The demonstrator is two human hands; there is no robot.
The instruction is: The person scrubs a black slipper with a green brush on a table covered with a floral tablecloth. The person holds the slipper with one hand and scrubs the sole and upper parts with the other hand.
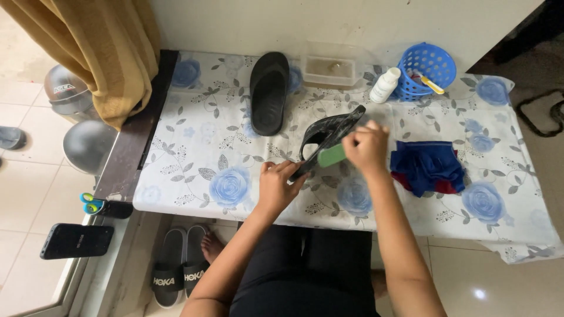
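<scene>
A black sandal (329, 136) is held tilted on its edge over the middle of the tabletop (194, 158), nearer the front edge than the back, its sole surface turned toward the person. The left hand (279, 186) is clamped around the sandal's lower end, close to the front edge. The right hand (367, 147) is closed around a small green pad or sponge (332, 155) and presses it against the sandal's side, about halfway along its length. The held sandal looks greyish and streaked on its face, so the rubbing seems to be under way rather than finished; how much of the surface has been covered cannot be told from this view.

A second black sandal (269, 91) lies flat, sole down, toward the back edge, left of centre, untouched by either hand. Whether it has been worked on is not clear. A clear rectangular tub (330, 70) sits at the back edge, with a small white bottle (385, 85) just to its right and a blue perforated basket (427, 69) holding a brush beside that, near the back right corner. A crumpled blue and red cloth (427, 167) lies just right of the right hand.

Below the front edge, another pair of sandals (179, 273) rests on the floor by a bare foot.
</scene>
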